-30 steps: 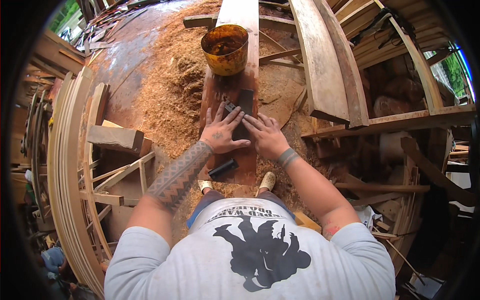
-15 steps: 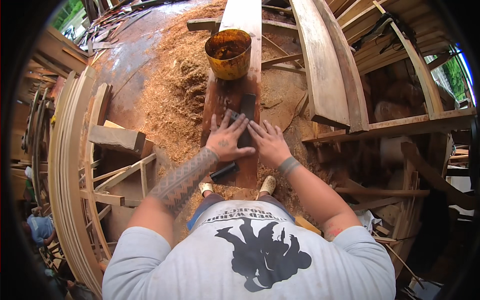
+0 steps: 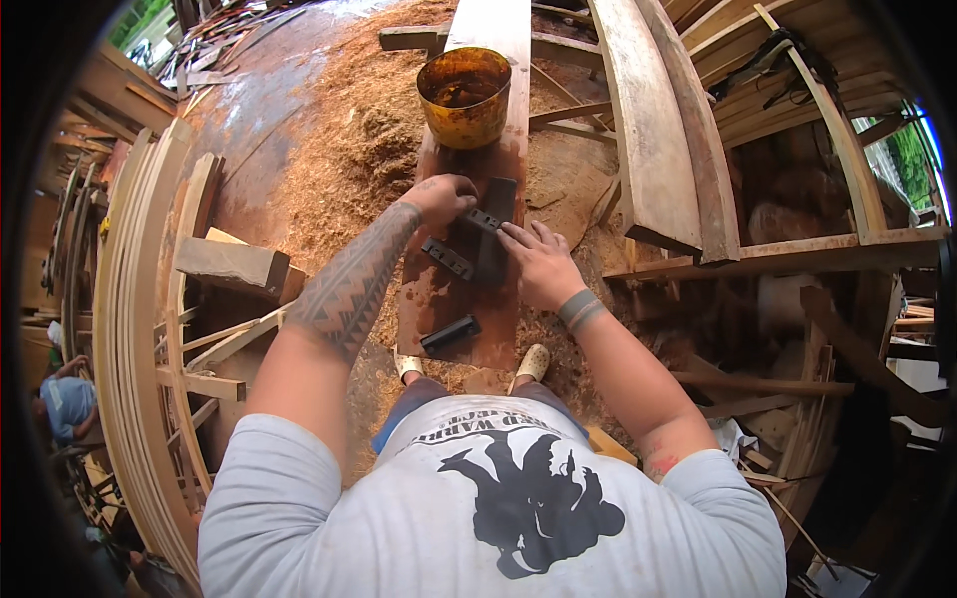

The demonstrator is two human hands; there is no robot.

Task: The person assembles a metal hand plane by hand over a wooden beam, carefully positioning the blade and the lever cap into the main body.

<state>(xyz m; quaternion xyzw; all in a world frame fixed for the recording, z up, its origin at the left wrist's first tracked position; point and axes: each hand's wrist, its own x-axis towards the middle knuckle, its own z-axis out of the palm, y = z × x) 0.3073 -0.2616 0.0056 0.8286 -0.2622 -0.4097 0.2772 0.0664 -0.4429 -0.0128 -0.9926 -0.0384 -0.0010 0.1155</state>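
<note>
A dark slotted block (image 3: 484, 220) lies across a long, flat, dark bar (image 3: 494, 254) on a wet, brown-stained plank (image 3: 424, 299). My left hand (image 3: 445, 198) is closed, its bent fingers at the slotted block's far left end; part of its grip is hidden. My right hand (image 3: 543, 264) has its fingers stretched and spread, the fingertips touching the same block's right end. A second slotted dark piece (image 3: 447, 259) lies to the left of the bar. Nearer to me rests a black block (image 3: 451, 335). Beyond my hands stands a stained yellow bucket (image 3: 465, 115) with dark contents.
Shavings (image 3: 364, 130) heap along the plank's left side. Wide curved boards (image 3: 653, 130) rise at the right, above a cross beam (image 3: 788, 259). A thick timber end (image 3: 234, 267) and stacked long strips (image 3: 135, 319) flank the left. A person in blue (image 3: 70, 404) is at far left.
My left hand has lifted off its flat press and moved away from me, fingers now bent. My right hand shifted slightly. Two slotted dark pieces now show. My view has shifted a little.
</note>
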